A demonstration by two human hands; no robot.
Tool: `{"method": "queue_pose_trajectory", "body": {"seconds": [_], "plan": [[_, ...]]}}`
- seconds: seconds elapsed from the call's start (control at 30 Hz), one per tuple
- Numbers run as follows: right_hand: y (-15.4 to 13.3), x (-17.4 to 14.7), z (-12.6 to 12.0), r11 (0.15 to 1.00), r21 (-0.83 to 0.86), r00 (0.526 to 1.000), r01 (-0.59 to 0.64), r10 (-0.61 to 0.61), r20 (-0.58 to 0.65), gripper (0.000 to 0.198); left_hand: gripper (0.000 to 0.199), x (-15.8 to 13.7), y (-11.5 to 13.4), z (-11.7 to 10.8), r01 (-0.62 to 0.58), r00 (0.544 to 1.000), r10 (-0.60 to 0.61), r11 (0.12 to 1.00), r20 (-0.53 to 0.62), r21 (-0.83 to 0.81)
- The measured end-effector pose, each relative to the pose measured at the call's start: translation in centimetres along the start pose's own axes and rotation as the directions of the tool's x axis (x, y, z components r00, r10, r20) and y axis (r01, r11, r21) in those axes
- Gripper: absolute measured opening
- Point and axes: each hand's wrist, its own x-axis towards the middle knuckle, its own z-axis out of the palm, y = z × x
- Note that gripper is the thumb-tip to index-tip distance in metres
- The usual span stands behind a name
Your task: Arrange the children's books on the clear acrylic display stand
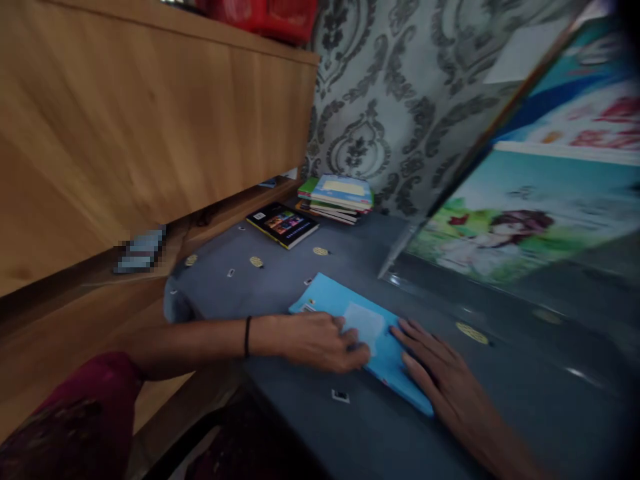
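Observation:
A light blue book (pixel 329 291) lies closed and slanted on the grey patterned tabletop cover. On its front is a pale whitish rectangle (pixel 364 323), which could be a label or a piece of paper. My left hand (pixel 323 341), a dark band at its wrist, rests over the book's near side with fingers curled in beside the pale rectangle. Whatever those fingers may pinch is hidden. My right hand (pixel 443 370) lies with fingers stretched across the book's right end, pressing on the cover.
Behind the book lie a black book (pixel 283 225) and a stack of books (pixel 337 197) by the patterned wall. To the right leans a clear panel with a picture poster (pixel 505 227). A wooden cabinet (pixel 165 120) with a red container (pixel 265 17) on top borders the left.

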Motion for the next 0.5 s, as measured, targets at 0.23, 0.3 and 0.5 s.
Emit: {"method": "queue_pose_trajectory", "body": {"seconds": [0.23,0.3,0.5], "plan": [[-2.5,-0.2,-2.7,0.879,0.428,0.964,-0.21,0.26,-0.062,0.066,0.016,0.8,-0.4,-2.2,0.294,0.953,-0.294,0.858,0.068,-0.42],[-2.6,-0.5,-3.0,0.817,0.525,0.939,-0.24,0.333,-0.088,0.07,0.021,1.0,-0.9,-2.9,0.34,0.917,-0.397,0.715,0.046,-0.611],[-3.2,0.2,-2.6,0.441,0.871,0.843,-0.219,0.535,-0.059,0.048,0.034,1.5,-2.2,-3.1,0.209,0.785,-0.605,0.061,0.13,-0.976]]}}
